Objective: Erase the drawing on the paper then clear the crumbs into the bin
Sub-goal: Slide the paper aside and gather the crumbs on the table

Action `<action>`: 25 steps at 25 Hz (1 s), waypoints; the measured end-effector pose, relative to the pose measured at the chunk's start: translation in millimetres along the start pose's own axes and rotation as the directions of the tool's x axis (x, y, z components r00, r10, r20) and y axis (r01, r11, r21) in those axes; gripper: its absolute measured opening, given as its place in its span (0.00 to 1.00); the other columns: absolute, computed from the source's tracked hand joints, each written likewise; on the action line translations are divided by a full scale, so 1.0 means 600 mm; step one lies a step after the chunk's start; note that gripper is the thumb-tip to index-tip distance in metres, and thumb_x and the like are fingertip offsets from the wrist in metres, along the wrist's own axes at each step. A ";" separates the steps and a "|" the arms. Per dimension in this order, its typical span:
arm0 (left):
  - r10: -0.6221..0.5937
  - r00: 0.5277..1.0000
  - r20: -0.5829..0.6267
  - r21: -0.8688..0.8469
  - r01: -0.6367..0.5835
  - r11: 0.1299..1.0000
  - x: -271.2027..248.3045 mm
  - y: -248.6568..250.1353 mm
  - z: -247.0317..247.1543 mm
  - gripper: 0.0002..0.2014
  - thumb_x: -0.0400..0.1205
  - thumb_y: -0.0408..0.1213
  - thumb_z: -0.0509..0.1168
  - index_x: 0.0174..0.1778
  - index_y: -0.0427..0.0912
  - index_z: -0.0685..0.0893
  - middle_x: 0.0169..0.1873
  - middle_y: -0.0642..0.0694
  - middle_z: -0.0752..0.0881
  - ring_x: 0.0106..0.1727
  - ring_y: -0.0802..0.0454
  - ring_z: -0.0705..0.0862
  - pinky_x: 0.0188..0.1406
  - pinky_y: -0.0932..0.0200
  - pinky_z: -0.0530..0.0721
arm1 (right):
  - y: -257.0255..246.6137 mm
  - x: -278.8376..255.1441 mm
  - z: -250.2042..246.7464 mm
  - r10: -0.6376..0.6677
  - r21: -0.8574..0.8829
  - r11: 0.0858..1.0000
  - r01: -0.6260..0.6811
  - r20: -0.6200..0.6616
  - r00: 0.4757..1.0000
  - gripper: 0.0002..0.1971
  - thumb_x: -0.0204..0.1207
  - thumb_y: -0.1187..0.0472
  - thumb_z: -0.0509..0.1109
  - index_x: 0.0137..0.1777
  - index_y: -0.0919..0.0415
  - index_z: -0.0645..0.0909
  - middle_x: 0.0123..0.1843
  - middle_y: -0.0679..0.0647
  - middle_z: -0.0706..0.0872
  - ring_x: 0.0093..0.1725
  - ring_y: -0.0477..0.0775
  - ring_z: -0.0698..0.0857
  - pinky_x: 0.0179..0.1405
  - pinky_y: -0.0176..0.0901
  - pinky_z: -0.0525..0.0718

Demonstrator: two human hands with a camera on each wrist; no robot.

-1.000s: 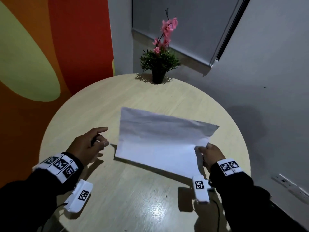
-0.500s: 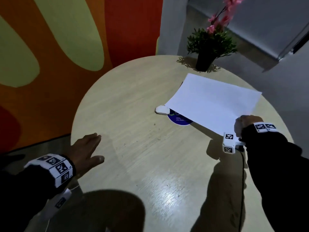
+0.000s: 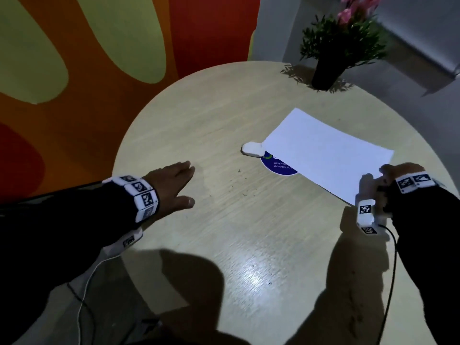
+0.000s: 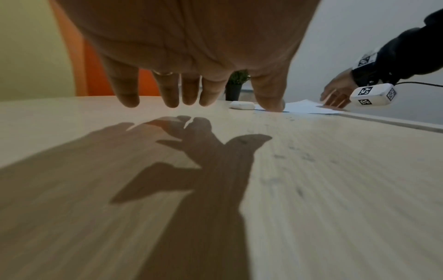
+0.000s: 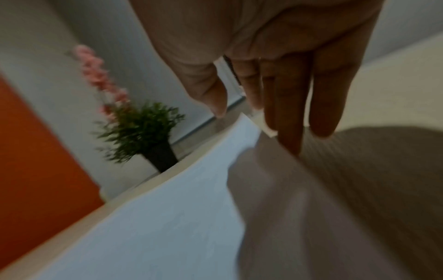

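Observation:
The white paper (image 3: 328,155) lies flat on the right part of the round wooden table (image 3: 199,115), with no drawing visible on it. My right hand (image 3: 398,173) rests with straight fingers on its near right corner; in the right wrist view the fingertips (image 5: 291,147) touch the paper (image 5: 155,227) at its edge. A white eraser (image 3: 251,148) lies at the paper's left corner. Dark eraser crumbs (image 3: 239,188) are scattered on the wood in front of it. My left hand (image 3: 186,185) hovers flat and empty just above the table, left of the crumbs. No bin is in view.
A round blue sticker (image 3: 276,168) shows from under the paper's left corner. A potted plant (image 3: 328,70) with pink flowers stands at the table's far edge. The orange and green wall is to the left, and the table's left edge is close behind my left wrist.
My right hand has carried the lifted paper to the right and laid it flat. My left hand has opened and reached forward over the table. The view has swung left.

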State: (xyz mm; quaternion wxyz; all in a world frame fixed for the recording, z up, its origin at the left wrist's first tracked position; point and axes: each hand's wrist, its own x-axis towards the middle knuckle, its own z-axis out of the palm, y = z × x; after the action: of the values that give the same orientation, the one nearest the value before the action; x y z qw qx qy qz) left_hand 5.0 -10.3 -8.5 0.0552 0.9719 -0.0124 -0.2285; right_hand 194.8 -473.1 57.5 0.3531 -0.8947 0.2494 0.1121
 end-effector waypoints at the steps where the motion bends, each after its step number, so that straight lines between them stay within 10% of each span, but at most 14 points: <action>1: 0.040 0.999 -0.011 0.029 -0.040 0.999 0.023 0.007 -0.008 0.48 0.76 0.73 0.52 0.85 0.50 0.40 0.84 0.53 0.39 0.84 0.53 0.43 0.82 0.51 0.52 | -0.013 -0.017 0.008 -0.105 -0.151 0.984 0.093 -0.068 0.992 0.31 0.73 0.54 0.69 0.73 0.68 0.71 0.66 0.66 0.75 0.66 0.69 0.79 0.53 0.48 0.80; 4: 0.157 0.988 0.003 0.111 -0.157 0.981 0.088 0.032 -0.029 0.51 0.74 0.77 0.46 0.85 0.49 0.40 0.84 0.51 0.39 0.85 0.52 0.44 0.82 0.46 0.53 | -0.052 -0.102 0.087 -0.545 -0.522 0.647 0.556 0.194 0.816 0.39 0.76 0.51 0.70 0.82 0.66 0.58 0.82 0.64 0.56 0.78 0.63 0.66 0.73 0.52 0.67; 7: 0.237 0.971 0.022 0.198 -0.237 0.951 0.129 0.073 -0.040 0.48 0.77 0.73 0.47 0.85 0.48 0.39 0.84 0.50 0.38 0.85 0.51 0.42 0.80 0.44 0.51 | -0.074 -0.188 0.196 -0.414 -0.498 0.389 0.775 0.657 0.630 0.46 0.76 0.37 0.63 0.84 0.57 0.43 0.86 0.52 0.39 0.84 0.53 0.47 0.81 0.52 0.55; 10: 0.280 0.958 0.058 0.242 -0.285 0.927 0.125 0.094 -0.036 0.48 0.78 0.72 0.45 0.84 0.44 0.37 0.84 0.47 0.36 0.85 0.50 0.40 0.82 0.42 0.51 | -0.070 -0.230 0.243 -0.410 -0.513 0.271 0.814 0.704 0.580 0.53 0.73 0.31 0.62 0.84 0.63 0.41 0.85 0.58 0.37 0.84 0.57 0.43 0.81 0.54 0.52; 13: 0.478 0.854 0.206 0.324 -0.520 0.790 0.079 0.085 -0.021 0.51 0.73 0.76 0.32 0.84 0.44 0.37 0.84 0.47 0.36 0.84 0.51 0.39 0.80 0.45 0.49 | -0.029 -0.257 0.216 -0.318 -0.386 0.004 0.923 0.874 0.367 0.53 0.74 0.30 0.60 0.84 0.64 0.38 0.84 0.58 0.33 0.84 0.56 0.40 0.83 0.54 0.49; 15: 0.514 0.829 0.219 0.325 -0.559 0.763 0.072 0.065 -0.038 0.53 0.70 0.77 0.30 0.84 0.44 0.38 0.84 0.48 0.37 0.84 0.53 0.40 0.80 0.47 0.47 | -0.032 -0.254 0.198 -0.299 -0.339 -0.049 0.940 0.903 0.310 0.52 0.74 0.30 0.58 0.84 0.63 0.39 0.85 0.56 0.33 0.84 0.53 0.39 0.83 0.53 0.48; 19: 0.275 0.960 0.054 0.263 -0.280 0.923 0.111 0.045 -0.058 0.60 0.63 0.83 0.30 0.84 0.42 0.36 0.84 0.44 0.36 0.85 0.48 0.42 0.81 0.47 0.49 | -0.090 -0.227 0.256 -0.447 -0.400 0.107 0.910 0.798 0.404 0.54 0.71 0.30 0.61 0.84 0.62 0.41 0.85 0.58 0.37 0.84 0.59 0.43 0.82 0.58 0.52; 25: 0.437 0.856 0.275 0.251 -0.503 0.827 0.012 0.038 0.000 0.57 0.65 0.79 0.28 0.82 0.41 0.32 0.76 0.48 0.25 0.79 0.56 0.28 0.77 0.53 0.37 | -0.037 -0.272 0.236 -0.252 -0.161 -0.082 0.984 0.958 0.135 0.51 0.75 0.31 0.58 0.84 0.61 0.38 0.84 0.53 0.32 0.83 0.49 0.35 0.83 0.51 0.44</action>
State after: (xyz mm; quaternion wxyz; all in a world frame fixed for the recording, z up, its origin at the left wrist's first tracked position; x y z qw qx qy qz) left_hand 11.7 -33.4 -9.3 -0.0468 0.9056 -0.2940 -0.3020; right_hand 64.3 -302.1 28.9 -0.0897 -0.7771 -0.5310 0.3257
